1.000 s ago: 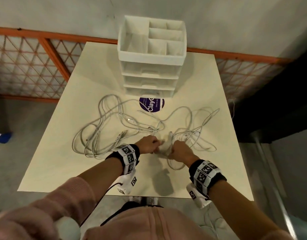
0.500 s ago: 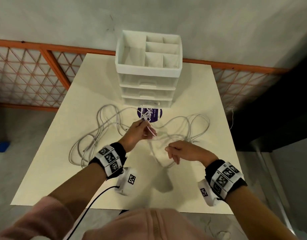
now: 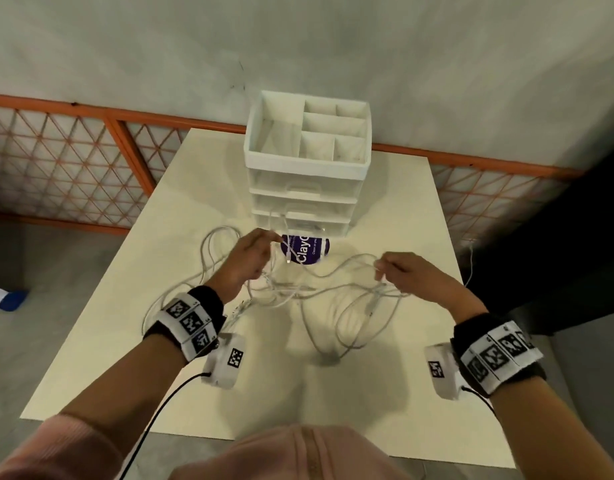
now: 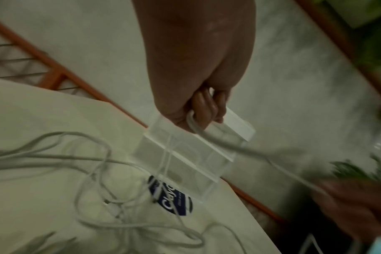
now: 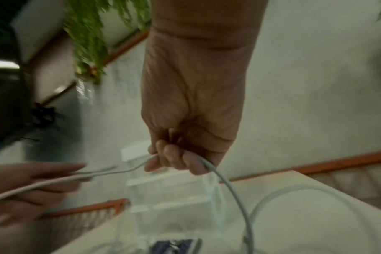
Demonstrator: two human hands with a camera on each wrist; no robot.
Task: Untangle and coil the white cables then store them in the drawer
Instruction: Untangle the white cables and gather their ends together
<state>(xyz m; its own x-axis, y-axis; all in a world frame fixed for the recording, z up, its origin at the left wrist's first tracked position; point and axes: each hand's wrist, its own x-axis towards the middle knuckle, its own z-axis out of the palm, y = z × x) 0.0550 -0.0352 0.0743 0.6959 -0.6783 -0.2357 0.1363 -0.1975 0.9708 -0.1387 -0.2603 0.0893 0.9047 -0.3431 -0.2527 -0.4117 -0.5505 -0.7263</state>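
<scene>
A tangle of white cables [image 3: 288, 289] lies on the cream table [image 3: 125, 323] in front of a white drawer unit [image 3: 307, 188] whose drawers are closed. My left hand [image 3: 250, 258] is raised above the tangle and grips one white cable [image 4: 207, 135]; a plug end [image 3: 289, 254] dangles below it. My right hand [image 3: 399, 271] is lifted to the right and grips a cable [image 5: 218, 171] in its curled fingers [image 5: 174, 158]. A strand stretches between the two hands. Loops [image 3: 350, 323] hang and trail onto the table under the right hand.
A round purple sticker [image 3: 305, 251] lies on the table at the foot of the drawer unit. An orange mesh fence [image 3: 73, 168] runs behind the table, under a grey wall. The table's near edge [image 3: 229, 438] is close to my body. Bare tabletop lies left and right of the tangle.
Both hands have risen from the table and moved apart, the left toward the drawer unit, the right out to the right. The cable between them is drawn out and lifted.
</scene>
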